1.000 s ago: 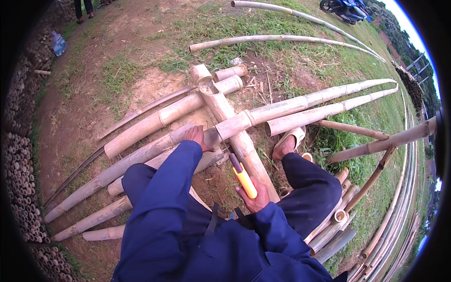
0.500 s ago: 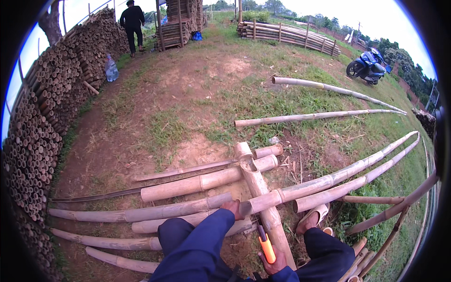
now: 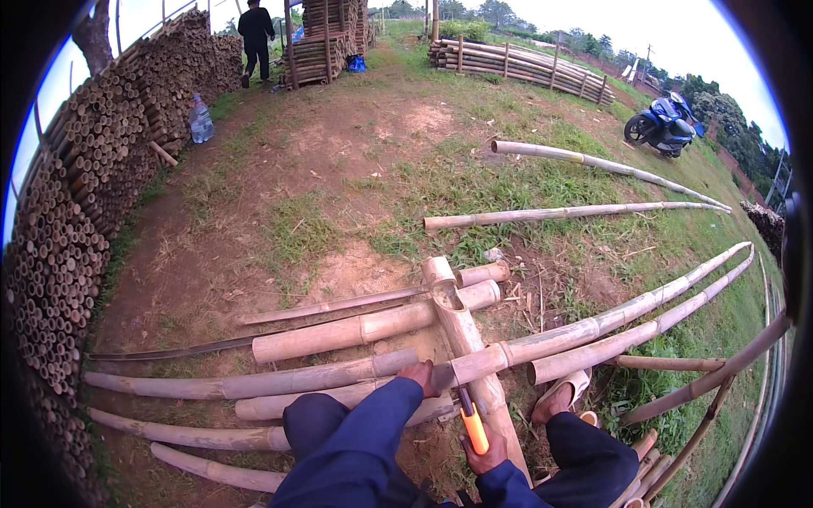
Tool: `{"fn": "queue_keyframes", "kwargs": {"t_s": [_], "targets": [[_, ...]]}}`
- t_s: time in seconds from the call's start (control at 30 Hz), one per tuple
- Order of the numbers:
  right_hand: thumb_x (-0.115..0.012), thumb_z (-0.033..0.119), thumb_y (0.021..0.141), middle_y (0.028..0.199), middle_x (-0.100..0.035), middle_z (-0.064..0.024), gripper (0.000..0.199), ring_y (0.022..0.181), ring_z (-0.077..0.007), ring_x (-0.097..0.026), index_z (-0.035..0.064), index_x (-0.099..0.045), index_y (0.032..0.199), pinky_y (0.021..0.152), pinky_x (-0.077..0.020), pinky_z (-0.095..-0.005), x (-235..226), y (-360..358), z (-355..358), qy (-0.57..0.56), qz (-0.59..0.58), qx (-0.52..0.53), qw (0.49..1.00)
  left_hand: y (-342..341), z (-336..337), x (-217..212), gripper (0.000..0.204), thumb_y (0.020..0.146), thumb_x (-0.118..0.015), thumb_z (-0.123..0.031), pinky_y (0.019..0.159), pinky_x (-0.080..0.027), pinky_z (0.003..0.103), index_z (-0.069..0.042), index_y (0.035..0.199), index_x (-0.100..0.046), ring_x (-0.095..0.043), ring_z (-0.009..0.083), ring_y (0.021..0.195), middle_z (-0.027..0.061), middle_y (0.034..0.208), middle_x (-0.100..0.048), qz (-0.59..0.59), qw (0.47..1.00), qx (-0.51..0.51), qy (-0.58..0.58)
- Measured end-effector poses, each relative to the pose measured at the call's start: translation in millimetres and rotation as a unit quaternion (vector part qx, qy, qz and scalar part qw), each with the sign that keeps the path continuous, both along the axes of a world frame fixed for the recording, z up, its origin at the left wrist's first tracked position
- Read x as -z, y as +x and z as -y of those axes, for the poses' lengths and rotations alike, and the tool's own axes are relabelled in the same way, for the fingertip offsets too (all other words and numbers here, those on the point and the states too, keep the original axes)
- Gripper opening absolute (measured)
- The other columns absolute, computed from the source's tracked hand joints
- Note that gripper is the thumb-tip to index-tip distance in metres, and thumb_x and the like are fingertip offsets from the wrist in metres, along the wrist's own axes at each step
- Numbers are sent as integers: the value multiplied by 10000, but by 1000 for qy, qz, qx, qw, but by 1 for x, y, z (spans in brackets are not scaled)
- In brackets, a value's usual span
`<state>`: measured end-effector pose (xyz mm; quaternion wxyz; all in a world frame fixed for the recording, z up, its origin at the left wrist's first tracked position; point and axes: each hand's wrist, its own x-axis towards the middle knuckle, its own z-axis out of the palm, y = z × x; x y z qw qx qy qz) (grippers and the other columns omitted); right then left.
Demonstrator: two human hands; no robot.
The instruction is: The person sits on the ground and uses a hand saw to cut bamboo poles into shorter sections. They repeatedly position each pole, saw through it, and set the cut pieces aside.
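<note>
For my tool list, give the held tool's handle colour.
The tool's handle is mostly orange; the head view shows it best.

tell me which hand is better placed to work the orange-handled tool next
Right, probably: the right hand grips the orange-handled tool, while the left hand is at the end of the bamboo pole.

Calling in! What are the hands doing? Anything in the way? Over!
Left hand by pole. Right hand gripping orange-handled tool. Log crosses beneath pole. Foot beside log, maybe in the way.
</note>
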<state>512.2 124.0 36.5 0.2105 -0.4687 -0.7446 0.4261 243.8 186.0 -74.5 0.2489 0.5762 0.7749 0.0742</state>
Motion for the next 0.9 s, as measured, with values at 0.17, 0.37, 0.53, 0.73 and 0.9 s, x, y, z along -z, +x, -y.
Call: {"fn": "queue_keyframes", "kwargs": {"t_s": [0.17,0.37,0.53,0.73,0.9], "targets": [[-798,88,847,859,-730,-151,422,757,-227,-732,10,-689,1247,750,-564,-342,-30,86,61,47,22,-56,997,-4,-5,5,765,674,-838,-460,942,-568,492,23,1221,-609,-712,429,1024,259,1081,-729,8,1000,1,7],[-727,105,918,763,-658,-176,165,692,-356,-687,2,-667,1031,652,-523,-379,-9,31,16,-46,7,-20,999,1,-4,9,754,655,-863,-418,932,-574,484,29,1208,-613,-716,434,1007,268,1066,-731,18,999,-26,-9],[-718,107,936,794,-656,-187,174,678,-338,-646,-7,-655,1050,661,-513,-377,3,4,-6,-23,-19,-23,999,-5,-16,0,762,658,-843,-453,945,-555,482,9,1226,-630,-711,417,1042,274,1094,-724,22,999,5,-29],[-733,40,893,816,-714,-155,237,734,-271,-748,7,-696,1125,691,-559,-359,-59,78,76,-35,37,-10,999,-18,-4,1,728,632,-831,-442,960,-541,479,15,1172,-659,-710,415,1037,272,1056,-728,35,999,-15,-31],[-715,28,921,845,-686,-86,260,736,-118,-607,-37,-670,1169,709,-511,-288,-8,37,18,-73,-5,4,997,-5,-15,3,729,624,-826,-439,931,-544,481,5,1176,-658,-714,405,1011,265,1037,-732,55,998,-14,-32]]}}
